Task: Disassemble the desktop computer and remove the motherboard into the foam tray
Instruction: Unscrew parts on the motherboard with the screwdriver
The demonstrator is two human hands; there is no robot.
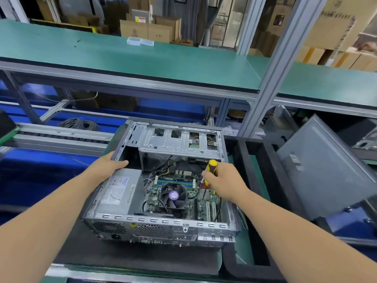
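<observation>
Power supply [120,190] label — text unreadable

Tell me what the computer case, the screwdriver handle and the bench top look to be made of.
Computer case: bare sheet metal, dull grey, with stamped slots and punched vents. Screwdriver handle: likely glossy plastic, yellow with black. Bench top: matte green mat, probably rubber or vinyl.
</observation>
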